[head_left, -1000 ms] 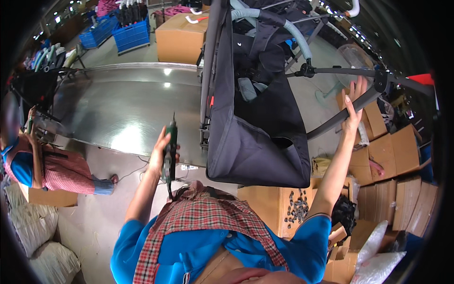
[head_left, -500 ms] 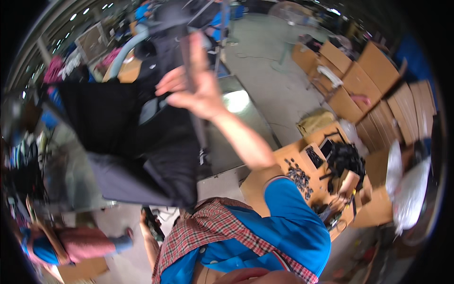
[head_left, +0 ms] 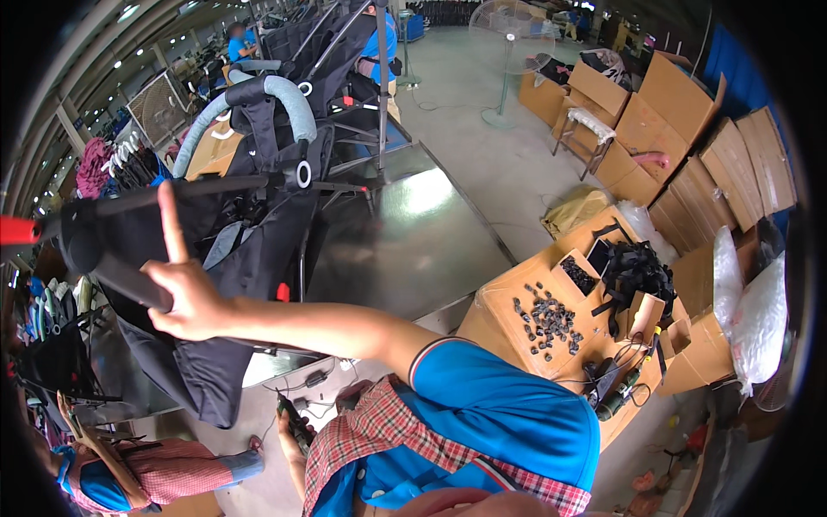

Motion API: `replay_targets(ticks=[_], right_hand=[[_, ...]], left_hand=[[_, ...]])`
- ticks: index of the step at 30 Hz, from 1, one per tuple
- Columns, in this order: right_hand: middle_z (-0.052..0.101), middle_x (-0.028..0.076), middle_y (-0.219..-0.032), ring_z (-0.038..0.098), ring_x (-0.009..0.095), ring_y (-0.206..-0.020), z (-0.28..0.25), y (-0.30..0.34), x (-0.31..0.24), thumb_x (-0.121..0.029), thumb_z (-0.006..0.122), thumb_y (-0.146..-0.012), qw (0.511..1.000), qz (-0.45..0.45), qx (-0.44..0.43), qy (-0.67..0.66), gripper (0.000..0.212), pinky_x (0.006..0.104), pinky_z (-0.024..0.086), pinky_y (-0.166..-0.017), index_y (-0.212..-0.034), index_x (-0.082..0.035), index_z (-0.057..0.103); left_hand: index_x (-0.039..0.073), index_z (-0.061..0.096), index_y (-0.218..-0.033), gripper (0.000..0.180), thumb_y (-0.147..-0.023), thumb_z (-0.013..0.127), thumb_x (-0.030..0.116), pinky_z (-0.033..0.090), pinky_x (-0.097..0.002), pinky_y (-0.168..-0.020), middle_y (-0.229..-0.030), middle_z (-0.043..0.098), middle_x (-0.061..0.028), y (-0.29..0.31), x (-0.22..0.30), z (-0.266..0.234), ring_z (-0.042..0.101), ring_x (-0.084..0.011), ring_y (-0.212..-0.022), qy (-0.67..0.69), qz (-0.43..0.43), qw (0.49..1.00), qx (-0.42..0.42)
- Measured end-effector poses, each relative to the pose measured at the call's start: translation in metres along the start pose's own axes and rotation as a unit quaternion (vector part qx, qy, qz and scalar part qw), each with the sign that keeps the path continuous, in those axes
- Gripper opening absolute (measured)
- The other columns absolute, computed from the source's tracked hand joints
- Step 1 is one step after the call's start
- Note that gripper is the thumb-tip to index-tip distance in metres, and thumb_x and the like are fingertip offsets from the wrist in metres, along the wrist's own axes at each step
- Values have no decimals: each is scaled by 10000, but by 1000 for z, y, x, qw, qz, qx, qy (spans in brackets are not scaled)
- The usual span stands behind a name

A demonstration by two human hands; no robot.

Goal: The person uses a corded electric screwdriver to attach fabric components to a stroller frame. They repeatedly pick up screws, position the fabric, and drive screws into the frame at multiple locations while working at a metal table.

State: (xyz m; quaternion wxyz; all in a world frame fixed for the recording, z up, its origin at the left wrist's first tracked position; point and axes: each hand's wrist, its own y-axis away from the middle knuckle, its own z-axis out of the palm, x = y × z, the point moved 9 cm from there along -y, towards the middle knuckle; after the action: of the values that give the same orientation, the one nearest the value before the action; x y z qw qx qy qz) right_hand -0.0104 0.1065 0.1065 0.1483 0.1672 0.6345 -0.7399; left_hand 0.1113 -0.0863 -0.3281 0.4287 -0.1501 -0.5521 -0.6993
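A stroller with black fabric (head_left: 207, 345) and a dark tubular frame stands in front of me, on the left. My right hand (head_left: 194, 297) reaches across to it. Its index finger points up along the frame, while the thumb and other fingers close around the end of a dark frame tube (head_left: 129, 280). Beyond the hand, a grey padded bumper bar (head_left: 289, 108) arches over the stroller. Low beside my body, my left hand (head_left: 291, 444) is wrapped around a black electric screwdriver (head_left: 293, 420), partly hidden by my apron.
On my right, a cardboard-topped table (head_left: 500, 332) holds small black plastic parts (head_left: 547, 319), black straps (head_left: 637, 280) and a small parts box (head_left: 577, 271). A metal-topped bench (head_left: 413, 233) lies under the stroller. A co-worker (head_left: 155, 474) is at lower left; a fan (head_left: 508, 52) stands farther back.
My right hand has swept left and down, from spread fingers at the frame to a grip on a tube. The stroller has turned, uncovering the bumper bar. My left hand still holds the screwdriver.
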Motion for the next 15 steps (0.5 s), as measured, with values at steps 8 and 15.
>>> replay_targets(ticks=[8,15], right_hand=[[-35,345,-1589,642,322,-743,146,-12,63,75,652,-620,998,-34,56,-2,247,417,547,-735,-858,45,593],[524,238,-1406,541,364,-1276,62,24,28,-99,733,-805,975,-183,-73,100,351,441,443,-1042,-1134,4,665]], left_hand=[[293,432,-1442,559,-924,628,365,480,-301,-503,-825,586,-89,15,8,-31,538,-175,-581,13,57,997,45],[367,284,-1545,691,-946,613,269,508,-309,-490,-785,591,-89,28,-16,-63,556,-203,-545,131,-50,986,92]])
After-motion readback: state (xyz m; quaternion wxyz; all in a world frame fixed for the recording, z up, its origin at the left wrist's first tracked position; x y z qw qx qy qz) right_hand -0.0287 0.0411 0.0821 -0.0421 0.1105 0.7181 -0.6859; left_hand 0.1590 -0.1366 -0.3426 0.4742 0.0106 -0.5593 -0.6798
